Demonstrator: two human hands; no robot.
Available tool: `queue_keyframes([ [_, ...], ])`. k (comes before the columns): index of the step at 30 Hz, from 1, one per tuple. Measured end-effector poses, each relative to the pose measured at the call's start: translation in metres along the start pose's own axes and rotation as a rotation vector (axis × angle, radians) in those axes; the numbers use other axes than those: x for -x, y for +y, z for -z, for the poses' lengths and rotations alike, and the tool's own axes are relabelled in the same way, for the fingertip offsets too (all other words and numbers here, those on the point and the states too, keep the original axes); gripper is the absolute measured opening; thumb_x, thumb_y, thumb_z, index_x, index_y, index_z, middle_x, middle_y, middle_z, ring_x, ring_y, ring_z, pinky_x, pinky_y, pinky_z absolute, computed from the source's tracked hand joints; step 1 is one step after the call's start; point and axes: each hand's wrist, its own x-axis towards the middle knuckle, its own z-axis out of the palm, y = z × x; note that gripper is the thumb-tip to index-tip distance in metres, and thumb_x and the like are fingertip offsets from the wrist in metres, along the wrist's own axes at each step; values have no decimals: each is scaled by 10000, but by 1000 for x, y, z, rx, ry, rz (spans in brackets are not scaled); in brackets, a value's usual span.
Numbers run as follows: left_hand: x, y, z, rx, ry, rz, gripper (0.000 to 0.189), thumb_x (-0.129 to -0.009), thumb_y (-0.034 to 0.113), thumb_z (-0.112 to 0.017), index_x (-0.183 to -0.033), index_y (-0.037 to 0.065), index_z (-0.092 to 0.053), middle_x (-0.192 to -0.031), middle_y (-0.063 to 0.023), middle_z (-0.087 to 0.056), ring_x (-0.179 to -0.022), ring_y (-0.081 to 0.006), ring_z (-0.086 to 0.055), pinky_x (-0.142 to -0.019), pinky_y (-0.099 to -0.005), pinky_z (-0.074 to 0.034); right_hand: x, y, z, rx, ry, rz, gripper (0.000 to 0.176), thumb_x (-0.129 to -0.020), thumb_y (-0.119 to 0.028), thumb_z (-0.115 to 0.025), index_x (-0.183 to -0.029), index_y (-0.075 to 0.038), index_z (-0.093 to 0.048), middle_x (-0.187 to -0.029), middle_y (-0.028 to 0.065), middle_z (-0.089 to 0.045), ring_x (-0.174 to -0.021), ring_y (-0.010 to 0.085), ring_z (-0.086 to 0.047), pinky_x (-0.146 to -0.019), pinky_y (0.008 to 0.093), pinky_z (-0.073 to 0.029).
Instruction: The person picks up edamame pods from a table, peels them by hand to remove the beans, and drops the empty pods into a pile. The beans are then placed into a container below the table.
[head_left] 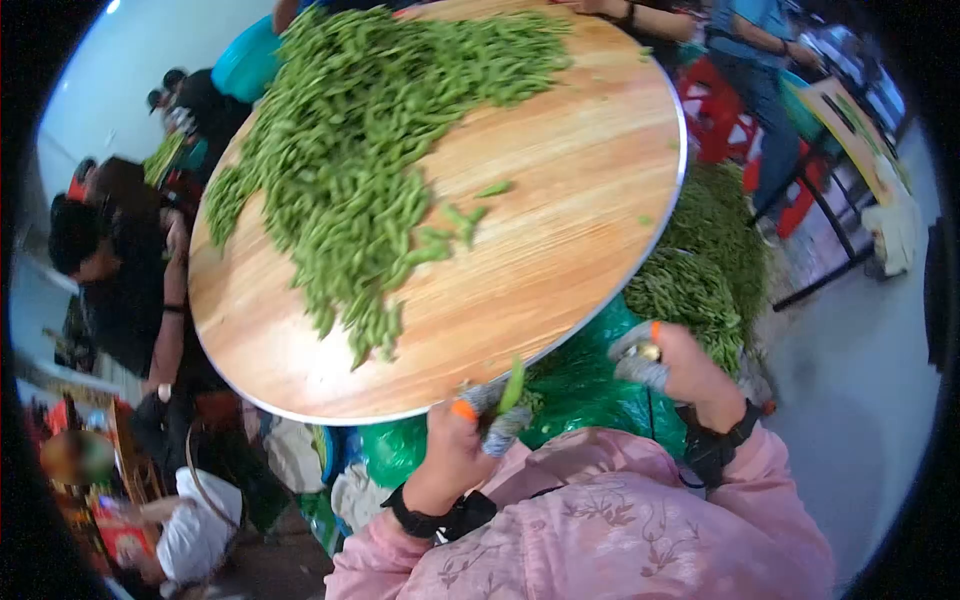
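A large heap of green bean pods (350, 150) lies on a round wooden table (560, 240), with a few loose pods near its middle. At the table's near edge is my left hand (468, 440), its fingers wrapped in grey material with an orange band. A single green pod (513, 385) stands up between those fingers. My right hand (675, 365) is curled to the right of the table edge, over green plastic. Its fingers have similar wrapping and an orange band, and a small shiny thing shows between them, too small to name.
Below the table edge hangs green plastic (600, 400). Leafy green bundles (700, 290) are piled at the right. Other people sit at the left and far sides. Red stools (715, 110) and a small black-legged table (850, 120) stand at the upper right.
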Motion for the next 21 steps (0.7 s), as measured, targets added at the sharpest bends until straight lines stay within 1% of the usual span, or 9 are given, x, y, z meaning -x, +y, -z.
queue_keyframes([
  [3, 10, -1, 7, -21, 7, 31, 183, -739, 109, -628, -881, 3, -583, -707, -82, -598, -612, -144, -567, -583, -254, -449, -1, 10, 22, 534, 226, 39, 198, -687, -65, -639, -862, 13, -587, -826, 159, -610, -717, 255, -588, -685, 314, -464],
  [5, 15, -8, 10, 18, 9, 99, 204, -736, 115, -630, -902, 5, -585, -722, -92, -599, -617, -165, -576, -587, -260, -450, 0, 33, 42, 1222, 528, 381, 202, -660, -39, -632, -849, 20, -588, -796, 167, -610, -698, 305, -587, -682, 324, -467],
  [7, 18, -16, 9, -34, -19, -2, 232, -738, 135, -629, -931, 12, -587, -750, -93, -604, -629, -201, -584, -590, -273, -450, 5, 21, 42, 1272, 504, 308, 183, -693, -49, -615, -857, 27, -588, -846, 180, -607, -750, 288, -596, -694, 305, -466],
  [8, 18, -22, 4, -70, 44, -121, 249, -718, 168, -643, -914, 20, -602, -670, -131, -567, -537, -276, -539, -491, -320, -427, 9, -3, 31, 891, 370, 106, 187, -716, -54, -599, -884, 27, -583, -884, 176, -604, -784, 261, -595, -711, 293, -463],
  [9, 18, -22, 4, -62, 49, -117, 249, -718, 168, -643, -914, 20, -602, -670, -131, -567, -537, -276, -539, -491, -320, -427, 11, -21, 19, 507, 237, -91, 192, -739, -59, -583, -911, 28, -577, -923, 173, -600, -818, 234, -594, -727, 281, -460],
  [10, 17, -21, 3, -86, 58, -142, 254, -715, 185, -648, -903, 21, -602, -673, -131, -567, -540, -279, -542, -489, -325, -427, 10, -20, 8, 194, 102, -47, 218, -791, -96, -558, -969, 28, -562, -950, 118, -600, -833, 154, -572, -732, 261, -451],
  [12, 16, -25, -2, -107, 101, -208, 278, -700, 227, -664, -889, 32, -604, -673, -131, -562, -548, -288, -546, -480, -342, -428, 7, -24, -26, -105, -47, 50, 211, -831, -112, -520, -990, 22, -559, -893, 54, -606, -789, 111, -555, -716, 248, -447],
  [17, 29, -28, 6, -221, 97, -199, 218, -684, 208, -659, -818, 49, -593, -618, -102, -507, -501, -277, -507, -434, -346, -398, -9, -51, -71, -317, -320, 98, 202, -859, -128, -509, -992, 14, -562, -874, 16, -591, -783, 79, -529, -710, 225, -438],
  [21, 38, -27, 16, -399, 69, -256, 213, -601, 136, -635, -785, 53, -564, -590, -80, -462, -499, -252, -484, -404, -346, -373, -13, -63, -86, -372, -360, -3, 174, -862, -130, -509, -948, 11, -565, -849, 3, -586, -779, 62, -520, -706, 218, -437],
])
